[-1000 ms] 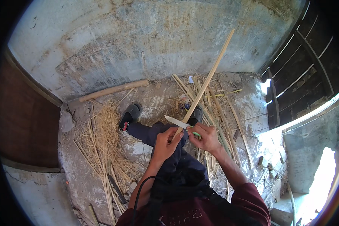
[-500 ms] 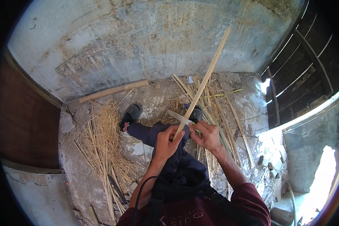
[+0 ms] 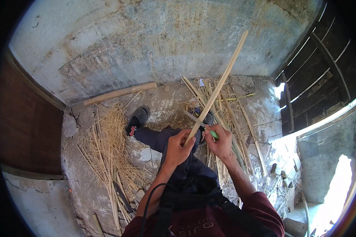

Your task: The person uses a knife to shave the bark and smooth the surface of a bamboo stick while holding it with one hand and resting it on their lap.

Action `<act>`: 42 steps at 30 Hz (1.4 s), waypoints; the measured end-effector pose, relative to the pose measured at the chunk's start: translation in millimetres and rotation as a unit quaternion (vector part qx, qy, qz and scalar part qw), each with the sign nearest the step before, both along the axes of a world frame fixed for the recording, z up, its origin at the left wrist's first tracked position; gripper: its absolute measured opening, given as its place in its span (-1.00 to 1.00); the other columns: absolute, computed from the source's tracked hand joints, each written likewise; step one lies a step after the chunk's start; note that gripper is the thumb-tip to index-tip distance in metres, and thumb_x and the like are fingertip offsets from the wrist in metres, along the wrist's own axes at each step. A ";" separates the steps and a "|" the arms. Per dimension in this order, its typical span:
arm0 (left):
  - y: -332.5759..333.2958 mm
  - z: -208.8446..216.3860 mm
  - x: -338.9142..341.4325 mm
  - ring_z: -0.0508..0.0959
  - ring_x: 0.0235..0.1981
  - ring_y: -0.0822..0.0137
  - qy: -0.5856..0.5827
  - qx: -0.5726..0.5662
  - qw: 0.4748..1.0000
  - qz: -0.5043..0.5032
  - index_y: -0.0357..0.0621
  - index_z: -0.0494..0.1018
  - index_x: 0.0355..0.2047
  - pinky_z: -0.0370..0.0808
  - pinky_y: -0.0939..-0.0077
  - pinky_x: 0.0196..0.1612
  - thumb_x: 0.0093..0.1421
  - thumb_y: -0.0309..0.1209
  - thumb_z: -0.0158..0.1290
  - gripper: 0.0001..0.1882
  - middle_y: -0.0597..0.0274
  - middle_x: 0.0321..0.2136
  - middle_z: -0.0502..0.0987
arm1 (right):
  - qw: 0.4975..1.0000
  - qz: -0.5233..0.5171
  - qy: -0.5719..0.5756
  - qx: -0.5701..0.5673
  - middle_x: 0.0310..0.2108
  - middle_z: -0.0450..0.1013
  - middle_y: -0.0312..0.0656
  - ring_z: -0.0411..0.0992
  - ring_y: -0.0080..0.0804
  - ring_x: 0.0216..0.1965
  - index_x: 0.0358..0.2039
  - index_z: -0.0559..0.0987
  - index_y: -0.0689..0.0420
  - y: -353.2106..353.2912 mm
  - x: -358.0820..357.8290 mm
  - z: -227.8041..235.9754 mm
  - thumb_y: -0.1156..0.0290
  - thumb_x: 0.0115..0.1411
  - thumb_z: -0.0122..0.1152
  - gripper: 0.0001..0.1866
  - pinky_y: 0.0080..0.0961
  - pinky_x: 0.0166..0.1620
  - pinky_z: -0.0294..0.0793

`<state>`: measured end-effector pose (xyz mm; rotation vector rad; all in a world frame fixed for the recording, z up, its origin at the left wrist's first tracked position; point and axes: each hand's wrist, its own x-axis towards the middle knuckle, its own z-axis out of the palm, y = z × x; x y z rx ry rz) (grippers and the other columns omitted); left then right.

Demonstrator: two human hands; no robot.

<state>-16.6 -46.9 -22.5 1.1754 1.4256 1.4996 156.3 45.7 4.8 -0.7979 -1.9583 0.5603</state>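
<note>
My left hand [image 3: 178, 147] is closed round the near end of a long, pale bamboo strip [image 3: 220, 85], which slants up and away to the right over my thigh. In my right hand [image 3: 220, 143] is a knife [image 3: 193, 117] with a green handle, its handle partly covered by my fingers. The blade lies across the strip just beyond my left fingers and its tip points to the left. Whether the edge is cutting into the strip cannot be made out.
Curly shavings [image 3: 114, 142] and thin strips are heaped on the floor at left. More bamboo strips [image 3: 241, 130] lie beneath and right of my hands. A bamboo pole [image 3: 120, 93] rests along the far wall [image 3: 154, 43]. Broken rubble [image 3: 286, 170] lies at right.
My right hand has turned and shifted slightly, exposing more of the green handle. The blade sits at a steeper slant across the strip, whose far end has moved a little to the right.
</note>
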 end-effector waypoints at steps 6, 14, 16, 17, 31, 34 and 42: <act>-3.5 -7.2 -9.8 0.38 -0.56 0.73 -0.020 -0.013 1.000 -0.003 -0.30 0.58 0.07 0.26 0.70 -0.53 0.44 -0.54 0.12 -0.76 0.45 -0.48 0.55 | 0.920 0.044 0.281 -0.269 -0.43 0.39 -0.42 0.27 -0.73 -0.42 -0.05 0.48 0.15 19.2 25.3 -1.2 0.51 0.47 0.16 -0.89 -0.71 -0.29 0.23; -5.9 -5.1 -4.6 0.35 -0.62 0.73 -0.046 0.000 0.999 -0.010 -0.29 0.58 0.08 0.20 0.68 -0.58 0.45 -0.55 0.08 -0.76 0.47 -0.50 0.51 | 0.885 0.088 0.233 -0.394 -0.46 0.30 -0.45 0.10 -0.77 -0.54 -0.02 0.39 0.03 12.6 18.9 9.1 0.38 0.53 0.09 -0.89 -0.70 -0.48 0.02; -7.4 -3.2 -5.6 0.35 -0.62 0.73 -0.044 0.000 0.999 -0.009 -0.29 0.58 0.08 0.20 0.68 -0.58 0.45 -0.55 0.08 -0.76 0.47 -0.50 0.51 | 0.873 0.070 0.234 -0.423 -0.46 0.36 -0.40 0.15 -0.76 -0.54 -0.02 0.40 0.03 13.6 11.3 17.4 0.34 0.55 0.07 -0.90 -0.71 -0.48 0.08; -7.0 -3.3 -4.4 0.35 -0.62 0.73 -0.040 0.000 0.999 -0.009 -0.29 0.58 0.08 0.20 0.68 -0.58 0.46 -0.55 0.08 -0.76 0.47 -0.50 0.51 | 0.873 0.067 0.236 -0.422 -0.46 0.36 -0.40 0.15 -0.76 -0.54 -0.02 0.40 0.03 17.3 10.3 17.1 0.34 0.55 0.07 -0.90 -0.71 -0.48 0.08; -4.9 -12.7 -2.9 0.62 -0.41 0.58 -0.016 0.038 0.998 0.045 -0.21 0.23 -0.16 0.49 0.66 -0.41 0.33 -0.55 0.27 -0.64 0.15 -0.46 0.61 | 0.975 0.023 0.045 -0.216 -0.47 0.53 -0.28 0.39 -0.70 -0.35 -0.18 0.48 0.21 43.9 3.5 15.1 0.48 0.43 0.28 -0.87 -0.54 -0.27 0.39; -7.3 -13.8 -2.5 0.65 -0.40 0.54 -0.001 0.008 1.000 0.026 -0.18 0.19 -0.17 0.56 0.62 -0.36 0.34 -0.59 0.25 -0.62 0.15 -0.40 0.61 | 0.962 0.058 0.091 -0.250 -0.40 0.58 -0.28 0.45 -0.72 -0.28 -0.19 0.49 0.22 48.7 8.3 16.3 0.52 0.42 0.28 -0.88 -0.57 -0.22 0.42; -2.5 -15.0 -1.1 0.61 -0.40 0.56 -0.037 0.035 0.998 0.034 -0.13 0.13 -0.15 0.54 0.64 -0.38 0.34 -0.61 0.24 -0.58 0.22 -0.41 0.53 | 0.964 0.079 0.072 -0.242 -0.22 0.65 -0.18 0.52 -0.66 -0.21 -0.17 0.51 0.25 59.5 13.9 10.4 0.55 0.41 0.30 -0.88 -0.55 -0.17 0.47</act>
